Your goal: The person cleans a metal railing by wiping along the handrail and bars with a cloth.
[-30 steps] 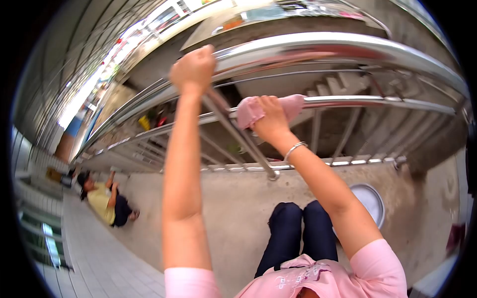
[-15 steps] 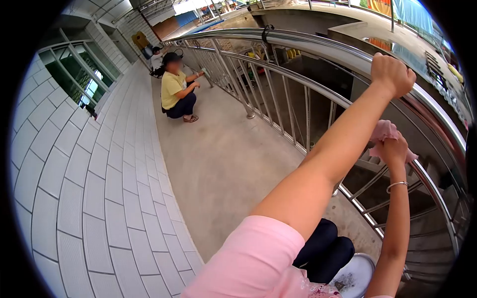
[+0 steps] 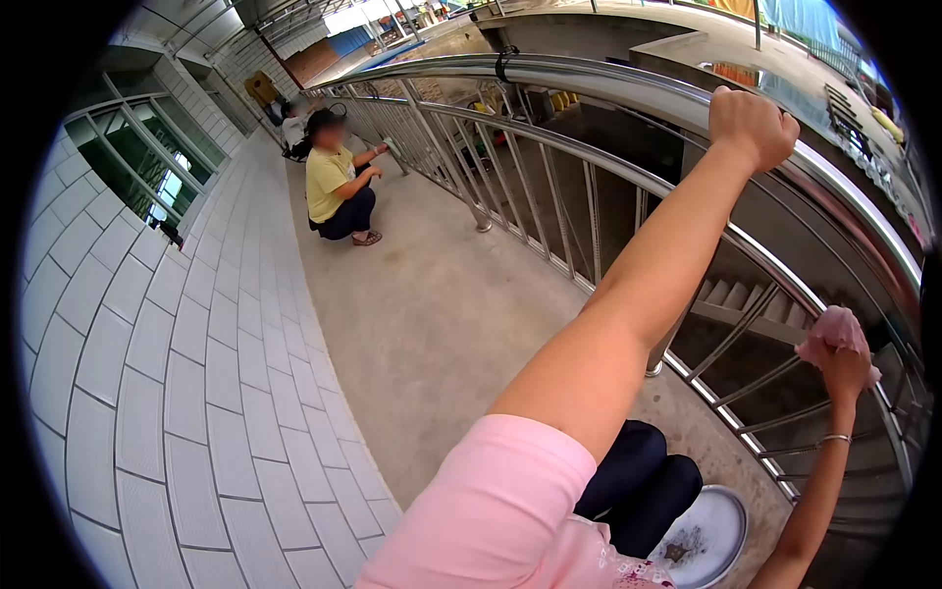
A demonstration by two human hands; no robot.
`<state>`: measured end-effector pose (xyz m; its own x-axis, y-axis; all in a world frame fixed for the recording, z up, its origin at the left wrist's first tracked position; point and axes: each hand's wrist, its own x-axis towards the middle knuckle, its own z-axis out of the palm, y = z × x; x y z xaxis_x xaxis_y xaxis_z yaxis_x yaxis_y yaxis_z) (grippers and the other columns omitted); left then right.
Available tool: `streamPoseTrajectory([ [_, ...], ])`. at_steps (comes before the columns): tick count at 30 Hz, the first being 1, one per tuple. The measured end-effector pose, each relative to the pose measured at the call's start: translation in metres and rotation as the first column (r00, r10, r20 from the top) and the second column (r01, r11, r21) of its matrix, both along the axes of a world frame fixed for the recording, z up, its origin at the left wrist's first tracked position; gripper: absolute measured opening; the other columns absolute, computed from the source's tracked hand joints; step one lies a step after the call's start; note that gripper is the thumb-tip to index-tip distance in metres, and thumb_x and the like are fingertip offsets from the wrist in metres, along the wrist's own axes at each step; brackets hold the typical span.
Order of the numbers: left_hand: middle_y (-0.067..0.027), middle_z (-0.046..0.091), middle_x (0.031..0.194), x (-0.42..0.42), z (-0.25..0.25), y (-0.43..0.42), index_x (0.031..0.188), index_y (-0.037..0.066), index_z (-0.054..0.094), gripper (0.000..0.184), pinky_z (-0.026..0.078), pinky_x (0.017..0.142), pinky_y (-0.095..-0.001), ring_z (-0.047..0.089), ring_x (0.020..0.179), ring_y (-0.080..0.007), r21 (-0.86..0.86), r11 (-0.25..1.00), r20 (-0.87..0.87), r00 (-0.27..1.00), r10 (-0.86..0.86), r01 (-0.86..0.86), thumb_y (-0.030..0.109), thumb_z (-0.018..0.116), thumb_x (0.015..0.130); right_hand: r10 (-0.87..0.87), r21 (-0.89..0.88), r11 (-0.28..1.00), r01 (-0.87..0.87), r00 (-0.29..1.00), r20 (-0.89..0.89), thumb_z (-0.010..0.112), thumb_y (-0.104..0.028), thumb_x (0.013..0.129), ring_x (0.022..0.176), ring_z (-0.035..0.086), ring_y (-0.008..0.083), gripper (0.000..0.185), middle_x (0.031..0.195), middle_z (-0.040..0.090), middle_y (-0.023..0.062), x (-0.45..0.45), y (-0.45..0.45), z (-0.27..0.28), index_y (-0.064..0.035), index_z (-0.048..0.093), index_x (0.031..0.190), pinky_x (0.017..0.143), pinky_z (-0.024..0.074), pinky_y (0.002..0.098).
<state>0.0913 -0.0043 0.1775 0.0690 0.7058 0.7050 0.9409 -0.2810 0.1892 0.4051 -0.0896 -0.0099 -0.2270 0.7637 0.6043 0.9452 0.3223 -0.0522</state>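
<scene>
My left hand (image 3: 751,128) is closed round the shiny top handrail (image 3: 628,83) of the metal railing. Lower down and to the right, my right hand (image 3: 848,371) is wrapped in a crumpled pink cloth (image 3: 832,332), which it presses round the second rail (image 3: 775,267). A thin bracelet (image 3: 833,438) circles my right wrist. The fingers of the right hand are partly hidden by the cloth. Beside my knees, a white basin (image 3: 724,515) with dark dirt in it stands on the floor near the foot of the railing.
A person (image 3: 336,187) in a yellow top squats by the railing further along, one hand at the bars. Another person (image 3: 294,130) is behind them. A white tiled wall (image 3: 177,393) with a window (image 3: 147,157) runs along the left. Concrete steps (image 3: 736,299) show below, through the bars.
My right hand has slid the pink cloth along the second rail, down and to the right, away from the left hand. The left hand keeps its grip on the handrail.
</scene>
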Motion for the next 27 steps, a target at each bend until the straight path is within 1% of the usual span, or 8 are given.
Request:
streamPoseTrajectory([
  [3, -0.0113, 0.068, 0.072, 0.000, 0.000, -0.002, 0.069, 0.013, 0.073, 0.043, 0.043, 0.074, -0.0393, 0.063, 0.071, -0.0279, -0.002, 1.000, -0.004, 1.000, 0.006, -0.006, 0.035, 0.038, 0.083, -0.063, -0.024, 0.998, 0.066, 0.992, 0.111, 0.072, -0.036, 0.075, 0.110, 0.058, 0.0351, 0.060, 0.120, 0.061, 0.0167, 0.067, 0.008, -0.026, -0.0047, 0.057, 0.125, 0.095, 0.0453, 0.0443],
  [5, -0.0116, 0.068, 0.073, 0.000, 0.001, -0.003, 0.069, 0.013, 0.073, 0.043, 0.043, 0.073, -0.0401, 0.064, 0.072, -0.0283, -0.022, 1.000, -0.006, 1.000, 0.013, -0.013, 0.035, 0.039, 0.083, -0.097, -0.064, 0.993, 0.103, 0.991, 0.088, 0.073, -0.038, 0.074, 0.110, 0.058, 0.0350, 0.062, 0.121, 0.061, 0.0165, 0.082, -0.006, -0.019, -0.0049, 0.058, 0.124, 0.093, 0.0454, 0.0447],
  [7, -0.0117, 0.068, 0.073, -0.001, 0.000, -0.001, 0.069, 0.013, 0.073, 0.043, 0.044, 0.073, -0.0403, 0.064, 0.073, -0.0284, -0.009, 1.000, -0.002, 1.000, -0.001, 0.001, 0.036, 0.039, 0.083, -0.298, -0.018, 0.954, 0.299, 0.954, 0.035, 0.075, -0.040, 0.072, 0.110, 0.058, 0.0344, 0.064, 0.121, 0.062, 0.0153, 0.083, -0.029, -0.010, -0.0053, 0.058, 0.123, 0.092, 0.0459, 0.0438],
  [8, -0.0119, 0.068, 0.073, -0.001, -0.001, 0.000, 0.069, 0.014, 0.073, 0.042, 0.045, 0.073, -0.0406, 0.065, 0.074, -0.0285, 0.005, 1.000, 0.004, 1.000, -0.012, 0.012, 0.036, 0.040, 0.082, -0.230, 0.087, 0.970, 0.227, 0.973, 0.028, 0.077, -0.039, 0.070, 0.110, 0.058, 0.0336, 0.064, 0.120, 0.062, 0.0136, 0.102, -0.023, -0.021, -0.0059, 0.059, 0.122, 0.090, 0.0464, 0.0426],
  [15, -0.0108, 0.068, 0.073, 0.000, 0.000, -0.001, 0.067, 0.016, 0.072, 0.040, 0.045, 0.074, -0.0409, 0.065, 0.073, -0.0287, 0.009, 1.000, -0.007, 1.000, 0.013, -0.013, 0.036, 0.040, 0.082, -0.208, 0.060, 0.976, 0.207, 0.978, 0.015, 0.076, -0.034, 0.072, 0.115, 0.056, 0.0334, 0.062, 0.126, 0.060, 0.0124, 0.126, -0.013, -0.040, -0.0073, 0.057, 0.125, 0.093, 0.0461, 0.0426],
  [18, -0.0104, 0.068, 0.073, 0.002, -0.004, 0.006, 0.065, 0.016, 0.070, 0.039, 0.045, 0.075, -0.0408, 0.065, 0.073, -0.0286, 0.029, 0.999, -0.008, 0.999, 0.040, -0.040, 0.035, 0.041, 0.082, -0.232, 0.046, 0.972, 0.232, 0.973, -0.008, 0.077, -0.031, 0.071, 0.115, 0.057, 0.0319, 0.062, 0.125, 0.060, 0.0105, 0.119, -0.015, -0.035, -0.0085, 0.058, 0.126, 0.092, 0.0467, 0.0423],
  [21, -0.0104, 0.068, 0.074, 0.001, -0.003, 0.004, 0.064, 0.017, 0.070, 0.038, 0.045, 0.075, -0.0403, 0.065, 0.073, -0.0282, 0.026, 0.999, -0.011, 0.999, 0.044, -0.044, 0.035, 0.041, 0.081, -0.249, 0.105, 0.964, 0.243, 0.967, 0.049, 0.077, -0.030, 0.070, 0.113, 0.057, 0.0316, 0.062, 0.123, 0.061, 0.0086, 0.118, -0.013, -0.036, -0.0096, 0.058, 0.125, 0.090, 0.0471, 0.0428],
  [27, -0.0103, 0.068, 0.073, 0.001, -0.003, 0.006, 0.064, 0.018, 0.070, 0.037, 0.045, 0.074, -0.0402, 0.065, 0.073, -0.0282, 0.028, 0.999, -0.013, 0.999, 0.031, -0.031, 0.035, 0.042, 0.081, -0.332, 0.031, 0.943, 0.330, 0.941, 0.070, 0.075, -0.030, 0.071, 0.111, 0.058, 0.0315, 0.062, 0.121, 0.062, 0.0081, 0.116, -0.006, -0.039, -0.0109, 0.057, 0.127, 0.089, 0.0476, 0.0447],
])
